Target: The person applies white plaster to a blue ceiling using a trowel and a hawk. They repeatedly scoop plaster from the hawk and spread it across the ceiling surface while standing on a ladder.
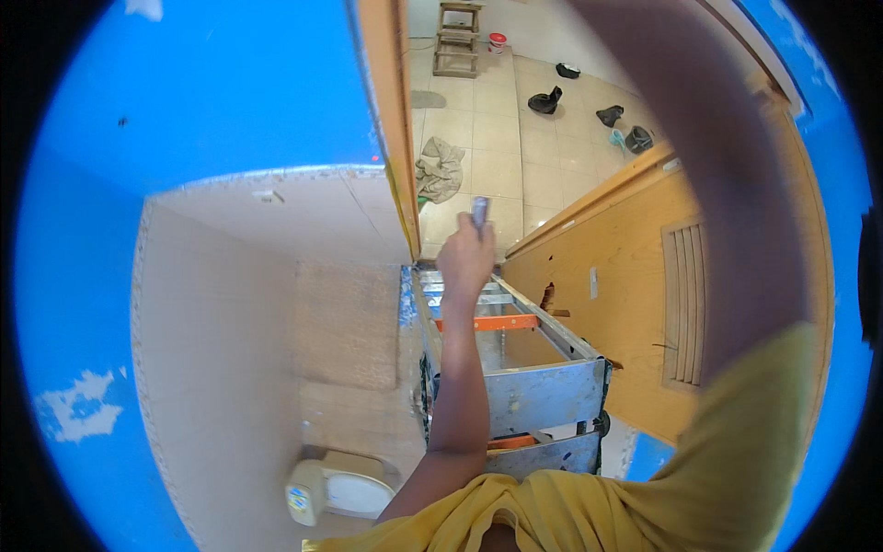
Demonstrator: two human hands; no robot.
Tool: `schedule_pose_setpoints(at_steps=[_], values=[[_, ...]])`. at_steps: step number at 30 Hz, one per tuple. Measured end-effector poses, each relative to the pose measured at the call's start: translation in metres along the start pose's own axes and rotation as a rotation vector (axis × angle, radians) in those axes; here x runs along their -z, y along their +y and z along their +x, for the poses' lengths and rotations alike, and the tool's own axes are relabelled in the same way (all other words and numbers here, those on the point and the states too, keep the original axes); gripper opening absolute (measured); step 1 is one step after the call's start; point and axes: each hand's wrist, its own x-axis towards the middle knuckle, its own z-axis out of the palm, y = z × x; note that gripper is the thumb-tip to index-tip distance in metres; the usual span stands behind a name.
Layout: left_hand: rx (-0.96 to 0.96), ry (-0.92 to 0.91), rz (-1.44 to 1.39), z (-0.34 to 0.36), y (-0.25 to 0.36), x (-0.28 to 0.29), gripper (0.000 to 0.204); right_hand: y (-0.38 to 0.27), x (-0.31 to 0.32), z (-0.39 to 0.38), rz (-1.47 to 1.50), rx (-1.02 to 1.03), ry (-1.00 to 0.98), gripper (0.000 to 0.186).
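My left hand point(467, 255) is held out in front of me over the stepladder point(547, 396), fingers wrapped around a short grey object point(480, 212). Only its upper end sticks out past the thumb, so its kind is unclear. My right arm point(713, 166) is raised high on the right and smeared by motion. It runs out past the top edge, leaving my right hand out of sight. Below me the metal stepladder stands in the doorway with its worn, paint-spotted steps and an orange crosspiece point(506, 323).
An open wooden door point(607, 276) with a louvred vent is at my right; an orange door frame point(391, 110) rises ahead. At lower left is a toilet point(354, 492). Beyond the doorway lie a crumpled cloth point(440, 170), black bags point(545, 101) and a wooden stool point(456, 41).
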Motion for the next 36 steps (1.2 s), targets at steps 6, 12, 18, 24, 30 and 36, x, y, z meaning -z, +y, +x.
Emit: schedule_pose_setpoints(at_steps=[6, 12, 18, 24, 30, 36], values=[[-0.014, 0.081, 0.175, 0.005, -0.024, -0.019, 0.030, -0.102, 0.008, -0.226, 0.641, -0.580, -0.252, 0.050], [-0.063, -0.013, 0.435, 0.013, -0.023, -0.053, 0.030, -0.117, 0.040, -0.307, 0.816, -1.024, -0.237, 0.053], [-0.013, -0.031, 0.540, -0.001, -0.034, -0.045, 0.032, -0.096, 0.046, -0.325, 0.999, -1.318, -0.025, 0.045], [-0.008, -0.064, 0.532, 0.003, -0.034, -0.047, 0.030, -0.116, 0.023, -0.335, 0.945, -1.316, -0.180, 0.043], [0.004, -0.080, 0.504, 0.012, -0.035, -0.051, 0.028, -0.114, 0.023, -0.334, 1.073, -1.287, -0.341, 0.045], [0.031, -0.039, 0.558, 0.009, -0.039, -0.048, 0.027, -0.122, 0.022, -0.327, 1.077, -1.293, -0.296, 0.042]])
